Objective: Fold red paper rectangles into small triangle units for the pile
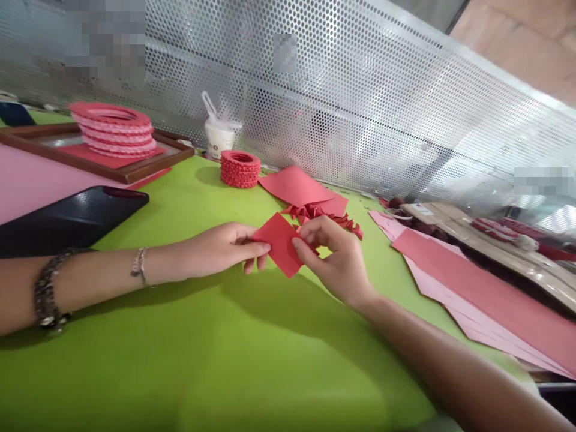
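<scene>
A small red paper square (281,243) is held up like a diamond above the green table (211,360). Its left corner is pinched between the thumb and fingers of my left hand (220,246). At the right corner, my right hand (335,258) grips it with thumb and forefinger; part of that edge is hidden by the fingers. Just behind my right hand lies a pile of small folded red paper pieces (346,222), next to larger red sheets (297,186). A short red ring stack (240,169) stands farther back to the left.
A wooden frame (135,173) bears a taller pink and red ring stack (114,132) at the left, near a black tray-like object (90,213). A white cup (219,138) stands by the perforated metal screen (369,108). Long pink and red sheets (477,288) lie right.
</scene>
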Motion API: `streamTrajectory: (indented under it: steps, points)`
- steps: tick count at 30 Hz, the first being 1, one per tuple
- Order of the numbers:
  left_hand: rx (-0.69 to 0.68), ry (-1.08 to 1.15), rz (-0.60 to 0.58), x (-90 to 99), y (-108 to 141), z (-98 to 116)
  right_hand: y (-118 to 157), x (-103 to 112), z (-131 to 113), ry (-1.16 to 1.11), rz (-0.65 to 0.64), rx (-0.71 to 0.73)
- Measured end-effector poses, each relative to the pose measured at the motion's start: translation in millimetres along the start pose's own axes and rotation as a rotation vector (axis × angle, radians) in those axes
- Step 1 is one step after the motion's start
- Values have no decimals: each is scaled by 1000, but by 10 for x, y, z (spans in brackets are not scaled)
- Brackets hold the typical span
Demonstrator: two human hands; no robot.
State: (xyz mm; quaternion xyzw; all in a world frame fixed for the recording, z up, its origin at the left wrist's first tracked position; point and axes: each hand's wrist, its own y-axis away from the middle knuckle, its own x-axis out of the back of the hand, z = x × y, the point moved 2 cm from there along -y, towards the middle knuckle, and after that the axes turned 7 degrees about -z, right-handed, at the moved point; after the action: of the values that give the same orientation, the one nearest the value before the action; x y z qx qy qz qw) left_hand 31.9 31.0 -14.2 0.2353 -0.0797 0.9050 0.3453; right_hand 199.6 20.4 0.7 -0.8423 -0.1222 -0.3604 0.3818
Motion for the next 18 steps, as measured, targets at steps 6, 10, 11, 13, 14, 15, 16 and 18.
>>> streamTrajectory:
  steps: [6, 10, 11, 13, 14, 15, 16, 18]
  points:
    - [-84, 130, 53, 7, 14, 35, 48, 18, -105, 139, 34, 251]
    - [-118, 164, 21, -24, 23, 51, 77, 3, -104, 197, -42, 404]
    - [-124, 174, 21, -28, 23, 52, 82, 3, -100, 219, -53, 432]
    - [-131, 206, 20, -35, 22, 50, 86, 6, -96, 268, -67, 468]
    - [-129, 227, 21, -37, 22, 48, 87, 7, -97, 288, -78, 483]
    - [-125, 248, 23, -38, 22, 47, 88, 7, -100, 303, -92, 499]
    - [-119, 266, 28, -37, 22, 47, 89, 7, -106, 311, -107, 512]
    - [-113, 291, 27, -37, 23, 55, 91, 3, -118, 316, -129, 524]
